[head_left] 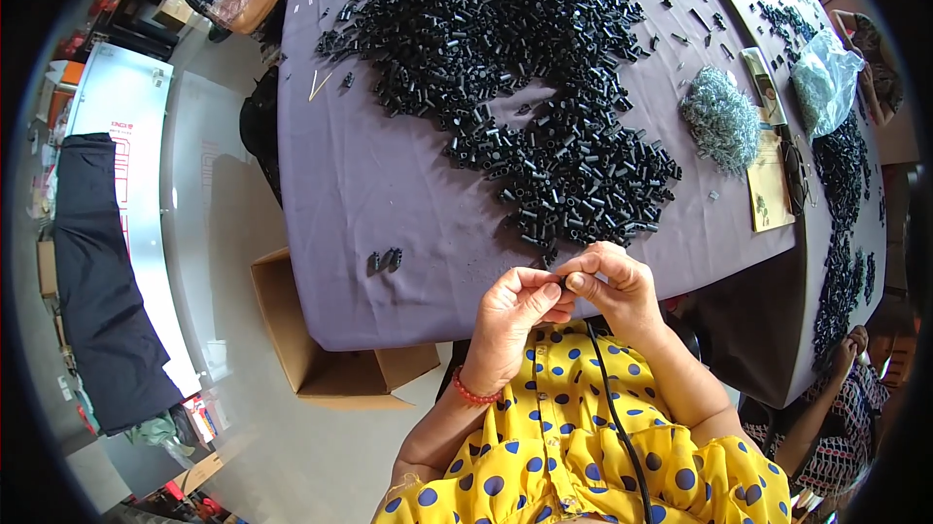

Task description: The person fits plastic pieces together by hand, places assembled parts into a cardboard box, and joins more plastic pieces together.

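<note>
Close in front of my body, at the near edge of the table, both hands meet fingertip to fingertip. My left hand (515,315), with a red bead bracelet at the wrist, pinches a small black plastic part (563,283). From the other side my right hand (619,293) closes thumb and fingers on the same part. Most of the part is hidden by the fingers. Just beyond them spreads a big heap of short black tubular plastic parts (593,184). To the left, a few black pieces (386,261) lie apart from the heap.
A grey-purple cloth (340,184) covers the table. At right sit a pile of small silvery clear pieces (720,121), a yellow notepad (771,189), eyeglasses (800,179) and a plastic bag (826,82). An open cardboard box (335,373) stands below the left edge. Other people sit around the tables.
</note>
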